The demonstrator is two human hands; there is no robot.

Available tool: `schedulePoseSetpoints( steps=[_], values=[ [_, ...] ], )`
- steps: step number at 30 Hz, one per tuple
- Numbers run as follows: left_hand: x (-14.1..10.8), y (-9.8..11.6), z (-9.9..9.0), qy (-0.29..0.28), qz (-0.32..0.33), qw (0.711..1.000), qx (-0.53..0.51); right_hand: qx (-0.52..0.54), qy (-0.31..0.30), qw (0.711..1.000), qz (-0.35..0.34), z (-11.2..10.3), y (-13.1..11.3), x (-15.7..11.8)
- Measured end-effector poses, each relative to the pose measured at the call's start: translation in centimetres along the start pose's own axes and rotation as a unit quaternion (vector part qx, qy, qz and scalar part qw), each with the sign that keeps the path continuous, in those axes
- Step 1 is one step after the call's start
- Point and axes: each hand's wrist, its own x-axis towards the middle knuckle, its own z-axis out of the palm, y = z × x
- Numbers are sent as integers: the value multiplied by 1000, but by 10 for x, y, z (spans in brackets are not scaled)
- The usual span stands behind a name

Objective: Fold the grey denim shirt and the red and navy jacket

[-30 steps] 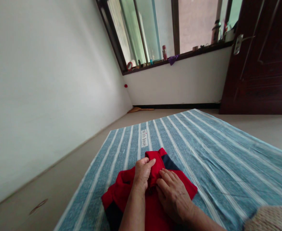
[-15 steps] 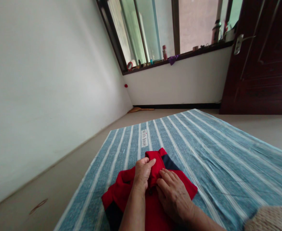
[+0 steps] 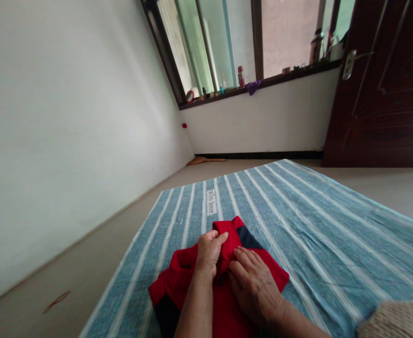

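A red garment with dark navy panels (image 3: 224, 305) lies bunched at the near end of the striped cloth, its red folded collar (image 3: 229, 239) uppermost. My left hand (image 3: 209, 251) is closed on the collar's left side, thumb on top and fingers curled round the fabric. On the collar's lower right edge rests my right hand (image 3: 252, 277), fingers bent and drawn in on the cloth, its thumb hidden beneath. A small dark fastening shows between the hands. My forearms cover part of the garment's front.
Under the garment is a blue and white striped tablecloth (image 3: 284, 202) marked "With love". A beige knitted item (image 3: 396, 319) sits at the lower right. A broom (image 3: 206, 160) lies by the far wall. Bottles stand on the windowsill (image 3: 273, 83); a dark red door (image 3: 389, 94) is at right.
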Motion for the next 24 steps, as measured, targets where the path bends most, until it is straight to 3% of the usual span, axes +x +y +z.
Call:
schedulePoseSetpoints(
  steps=[24],
  values=[
    [2,-2,-1,4,4,1000,3,6,0,1000,-1,0,0,1]
  ],
)
